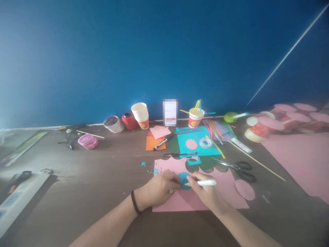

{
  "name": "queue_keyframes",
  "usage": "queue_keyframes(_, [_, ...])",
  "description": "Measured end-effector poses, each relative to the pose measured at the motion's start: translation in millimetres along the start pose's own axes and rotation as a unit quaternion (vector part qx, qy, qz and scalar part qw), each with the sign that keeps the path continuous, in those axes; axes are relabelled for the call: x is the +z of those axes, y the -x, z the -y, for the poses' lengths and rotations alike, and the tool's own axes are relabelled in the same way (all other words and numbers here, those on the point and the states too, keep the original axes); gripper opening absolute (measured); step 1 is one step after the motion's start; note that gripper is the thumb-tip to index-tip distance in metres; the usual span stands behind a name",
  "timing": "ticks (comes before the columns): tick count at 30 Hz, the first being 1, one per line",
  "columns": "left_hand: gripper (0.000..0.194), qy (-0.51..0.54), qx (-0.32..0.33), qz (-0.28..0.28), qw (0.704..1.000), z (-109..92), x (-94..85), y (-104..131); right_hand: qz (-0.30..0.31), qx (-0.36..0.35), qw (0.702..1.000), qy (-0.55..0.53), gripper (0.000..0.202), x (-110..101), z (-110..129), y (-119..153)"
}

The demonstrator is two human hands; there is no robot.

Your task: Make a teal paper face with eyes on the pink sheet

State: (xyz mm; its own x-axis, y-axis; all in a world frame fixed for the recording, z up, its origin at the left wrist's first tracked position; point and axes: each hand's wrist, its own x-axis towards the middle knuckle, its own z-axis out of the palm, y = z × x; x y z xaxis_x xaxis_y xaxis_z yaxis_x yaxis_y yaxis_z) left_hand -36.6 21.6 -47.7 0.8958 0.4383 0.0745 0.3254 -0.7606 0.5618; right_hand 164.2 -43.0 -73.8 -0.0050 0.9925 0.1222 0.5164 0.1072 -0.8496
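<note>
A small blue paper circle point(184, 177) is between my hands, above a pink paper sheet point(218, 197) with scalloped cut-outs along its far edge. At the circle's left edge, the fingers of my left hand point(159, 188) are closed on it. My right hand point(207, 193) grips a white marker point(209, 183), its tip at the circle's lower right part. Whether the tip touches the paper I cannot tell. A loose pink paper circle point(245, 190) lies to the right of my right hand, near black-handled scissors point(239, 167).
Behind the pink sheet lie a black pen point(180, 154), a blue sheet point(185, 133) and a tape roll point(206, 142). Paper cups point(141, 115) and a red thread spool point(130, 121) stand by the blue wall. Pink-topped cups point(293, 120) crowd the right; a power strip point(24, 197) is at left.
</note>
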Motion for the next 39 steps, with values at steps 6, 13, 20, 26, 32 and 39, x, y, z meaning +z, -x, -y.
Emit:
queue_keyframes(6, [0.037,0.002,0.000,0.000,1.000,1.0,1.6,1.9,-0.001,-0.005,1.000,0.023,0.027,-0.2,0.5,-0.8])
queue_keyframes(13, [0.037,0.011,0.001,-0.009,1.000,1.5,3.4,2.3,-0.005,-0.002,0.999,0.044,0.032,0.1,-0.4,-0.5])
queue_keyframes(20, [0.039,0.021,0.003,-0.009,1.000,1.6,3.6,3.2,-0.005,-0.003,0.999,0.049,0.032,-0.4,0.0,0.5])
queue_keyframes(26, [0.040,0.017,0.004,-0.010,1.000,2.4,4.4,2.0,-0.010,-0.007,0.999,0.051,0.032,0.3,-2.0,0.3])
queue_keyframes(32, [0.038,0.014,0.000,-0.006,1.000,2.8,3.8,1.7,-0.020,-0.021,0.998,0.048,0.034,1.7,-5.2,0.7])
queue_keyframes(39, [0.044,0.016,0.000,-0.007,1.000,3.0,4.2,1.5,-0.011,-0.008,0.999,0.043,0.033,1.0,-4.5,1.2])
